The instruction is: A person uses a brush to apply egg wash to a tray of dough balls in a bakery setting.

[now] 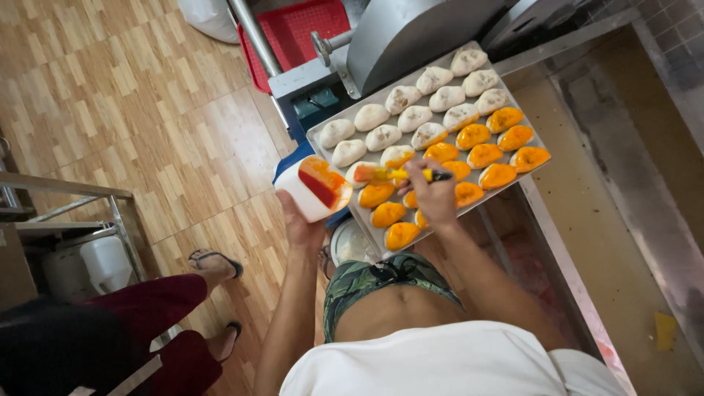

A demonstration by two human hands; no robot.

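Note:
A metal baking tray [320,136] holds several rows of half-moon pastries. Those at the far left are pale white [371,116]; those on the near and right side are glazed orange [497,176]. My right hand [433,196] grips a yellow-handled brush [392,174], its bristles touching a pastry at the tray's left edge. My left hand [299,224] holds a white cup [314,188] of orange glaze, tilted, just left of the tray.
A grey machine [411,33] and a red crate [297,29] stand behind the tray. A stainless counter [623,191] runs along the right. Another person's legs in dark red shorts [158,308] and sandals are at lower left, beside a metal rack [73,198].

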